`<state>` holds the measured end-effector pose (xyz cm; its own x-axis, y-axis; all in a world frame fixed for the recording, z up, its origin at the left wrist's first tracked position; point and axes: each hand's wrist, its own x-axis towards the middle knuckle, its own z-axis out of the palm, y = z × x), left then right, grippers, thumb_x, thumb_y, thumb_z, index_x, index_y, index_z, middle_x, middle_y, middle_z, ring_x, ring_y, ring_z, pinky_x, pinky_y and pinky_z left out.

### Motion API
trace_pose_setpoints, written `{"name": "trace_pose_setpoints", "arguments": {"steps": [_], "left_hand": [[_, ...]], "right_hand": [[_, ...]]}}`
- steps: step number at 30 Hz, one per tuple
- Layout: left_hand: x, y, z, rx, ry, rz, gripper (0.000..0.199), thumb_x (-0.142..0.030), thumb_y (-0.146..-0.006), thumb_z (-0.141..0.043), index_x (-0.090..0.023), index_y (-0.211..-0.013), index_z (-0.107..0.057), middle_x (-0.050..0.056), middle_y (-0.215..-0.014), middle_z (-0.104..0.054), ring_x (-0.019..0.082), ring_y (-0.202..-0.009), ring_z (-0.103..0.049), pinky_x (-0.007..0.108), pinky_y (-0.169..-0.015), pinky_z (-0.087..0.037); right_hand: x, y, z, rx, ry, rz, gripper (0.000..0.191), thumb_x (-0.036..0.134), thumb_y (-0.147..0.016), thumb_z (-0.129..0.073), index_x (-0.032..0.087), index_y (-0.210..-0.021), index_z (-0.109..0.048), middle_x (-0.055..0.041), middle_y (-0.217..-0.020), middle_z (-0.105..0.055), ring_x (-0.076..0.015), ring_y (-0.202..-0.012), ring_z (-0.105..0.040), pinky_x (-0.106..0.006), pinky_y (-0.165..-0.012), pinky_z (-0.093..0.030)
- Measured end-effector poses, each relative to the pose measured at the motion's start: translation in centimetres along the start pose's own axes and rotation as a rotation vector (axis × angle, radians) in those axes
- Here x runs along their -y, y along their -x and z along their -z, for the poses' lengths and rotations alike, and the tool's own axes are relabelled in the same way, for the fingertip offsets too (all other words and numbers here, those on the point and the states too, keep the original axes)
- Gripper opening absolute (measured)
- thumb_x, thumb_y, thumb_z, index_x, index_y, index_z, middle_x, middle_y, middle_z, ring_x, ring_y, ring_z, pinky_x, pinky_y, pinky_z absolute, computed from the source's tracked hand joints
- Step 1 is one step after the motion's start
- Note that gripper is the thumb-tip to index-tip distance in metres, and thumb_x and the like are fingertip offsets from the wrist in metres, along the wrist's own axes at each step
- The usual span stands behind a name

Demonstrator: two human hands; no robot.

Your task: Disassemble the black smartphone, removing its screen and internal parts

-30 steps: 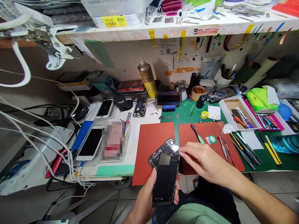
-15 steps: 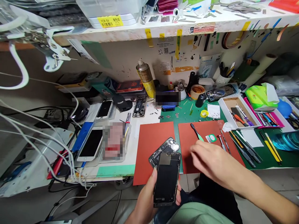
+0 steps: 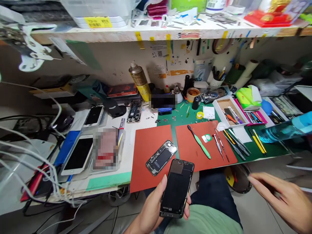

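My left hand (image 3: 156, 203) is closed around a phone screen assembly (image 3: 177, 188), its black inner side facing up, held below the front edge of the bench. Just beyond it, an opened phone body (image 3: 162, 157) lies at a slant on the left red-brown mat (image 3: 152, 136), battery and boards showing. My right hand (image 3: 280, 196) is out to the right, off the bench, near a round bin (image 3: 240, 178) on the floor. Its fingers are stretched out, and I see nothing in them. A green-handled toothbrush (image 3: 201, 146) lies on the right mat (image 3: 186, 156).
Beside the toothbrush are a small green-and-white item (image 3: 206, 138), thin tools (image 3: 218, 146) and several tweezers (image 3: 236, 146). A blue water bottle (image 3: 280, 130) and tool boxes (image 3: 229, 113) stand at right. White phones (image 3: 79, 154) and loose cables (image 3: 48, 172) occupy the left. A spray can (image 3: 140, 81) stands behind.
My right hand has moved from above the right mat out to the right, past the bench edge, uncovering the toothbrush. The view has turned right. My left hand still holds the screen assembly.
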<state>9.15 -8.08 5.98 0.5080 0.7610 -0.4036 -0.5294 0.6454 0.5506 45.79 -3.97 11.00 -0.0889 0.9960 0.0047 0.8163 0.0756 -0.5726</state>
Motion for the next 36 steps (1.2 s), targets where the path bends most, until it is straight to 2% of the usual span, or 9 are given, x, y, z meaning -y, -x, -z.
{"name": "trace_pose_setpoints", "arguments": {"steps": [4,7,10,16,21,27,29,32,36], "left_hand": [[0.9,-0.2,-1.0,0.023,-0.055,0.094,0.092,-0.079,-0.105,-0.033,0.000,-0.106,-0.080,0.022,-0.090,-0.078,0.026,-0.077,-0.077,0.034,-0.078,-0.059],[1.4,-0.2,-1.6,0.014,-0.072,0.126,0.092,-0.080,-0.104,-0.036,0.000,-0.103,-0.080,0.022,-0.085,-0.078,0.026,-0.073,-0.077,0.033,-0.074,-0.059],[1.5,-0.2,-2.1,0.001,-0.089,0.140,0.091,-0.080,-0.104,-0.037,-0.001,-0.102,-0.080,0.021,-0.086,-0.078,0.025,-0.072,-0.076,0.033,-0.073,-0.059],[1.1,-0.4,-2.7,-0.053,-0.139,0.159,0.085,-0.079,-0.103,-0.041,-0.003,-0.101,-0.079,0.020,-0.087,-0.078,0.025,-0.070,-0.076,0.034,-0.071,-0.059],[0.6,-0.6,-3.4,-0.095,-0.216,0.199,0.087,-0.081,-0.103,-0.040,-0.003,-0.099,-0.079,0.020,-0.084,-0.078,0.024,-0.069,-0.075,0.033,-0.071,-0.059],[0.7,-0.4,-3.8,-0.212,-0.242,0.209,0.081,-0.079,-0.102,-0.045,-0.005,-0.100,-0.077,0.021,-0.094,-0.079,0.025,-0.071,-0.077,0.034,-0.070,-0.060],[0.9,-0.3,-3.7,-0.219,-0.220,0.203,0.082,-0.080,-0.102,-0.045,-0.005,-0.101,-0.077,0.022,-0.096,-0.079,0.025,-0.072,-0.077,0.034,-0.070,-0.061],[1.2,-0.3,-3.5,-0.202,-0.137,0.189,0.082,-0.080,-0.101,-0.046,-0.004,-0.102,-0.077,0.022,-0.094,-0.078,0.026,-0.071,-0.077,0.035,-0.071,-0.061],[1.2,-0.4,-3.3,-0.170,-0.061,0.166,0.083,-0.078,-0.103,-0.043,-0.003,-0.099,-0.079,0.020,-0.089,-0.077,0.025,-0.070,-0.076,0.034,-0.070,-0.060]], "right_hand": [[5.9,-5.0,-2.5,0.312,-0.478,0.042,0.034,0.050,-0.104,-0.067,0.025,-0.124,-0.079,-0.0069,-0.117,-0.083,-0.0220,-0.100,-0.080,-0.031,-0.091,-0.064],[8.7,-7.7,-3.4,0.480,-0.645,0.115,0.029,0.041,-0.102,-0.069,0.022,-0.124,-0.077,-0.0045,-0.106,-0.084,-0.0186,-0.094,-0.079,-0.029,-0.086,-0.063],[9.4,-8.4,-3.4,0.541,-0.644,0.215,0.025,0.032,-0.104,-0.064,0.021,-0.124,-0.074,-0.0008,-0.094,-0.084,-0.0156,-0.085,-0.076,-0.028,-0.082,-0.061],[8.7,-8.2,-3.1,0.500,-0.463,0.466,0.027,0.021,-0.108,-0.057,0.020,-0.134,-0.065,-0.0003,-0.095,-0.082,-0.0148,-0.083,-0.075,-0.029,-0.080,-0.058],[8.5,-8.1,-3.1,0.422,-0.215,0.660,0.031,0.014,-0.109,-0.049,0.016,-0.139,-0.059,-0.0060,-0.095,-0.076,-0.0191,-0.081,-0.072,-0.032,-0.073,-0.057],[8.9,-7.0,-3.6,0.300,0.101,0.865,0.039,0.000,-0.101,-0.042,0.008,-0.136,-0.058,-0.0071,-0.085,-0.066,-0.0211,-0.071,-0.058,-0.034,-0.061,-0.052],[8.9,-6.8,-4.0,0.270,0.059,0.861,0.037,0.003,-0.104,-0.041,0.007,-0.138,-0.056,-0.0086,-0.087,-0.067,-0.0217,-0.073,-0.059,-0.035,-0.062,-0.054],[8.6,-6.9,-4.6,0.258,-0.122,0.745,0.037,0.011,-0.109,-0.044,0.011,-0.146,-0.051,-0.0119,-0.100,-0.071,-0.0230,-0.085,-0.067,-0.038,-0.072,-0.060],[7.8,-7.5,-4.7,0.273,-0.341,0.595,0.035,0.018,-0.111,-0.049,0.018,-0.145,-0.053,-0.0054,-0.098,-0.073,-0.0186,-0.081,-0.068,-0.035,-0.075,-0.060]]}}
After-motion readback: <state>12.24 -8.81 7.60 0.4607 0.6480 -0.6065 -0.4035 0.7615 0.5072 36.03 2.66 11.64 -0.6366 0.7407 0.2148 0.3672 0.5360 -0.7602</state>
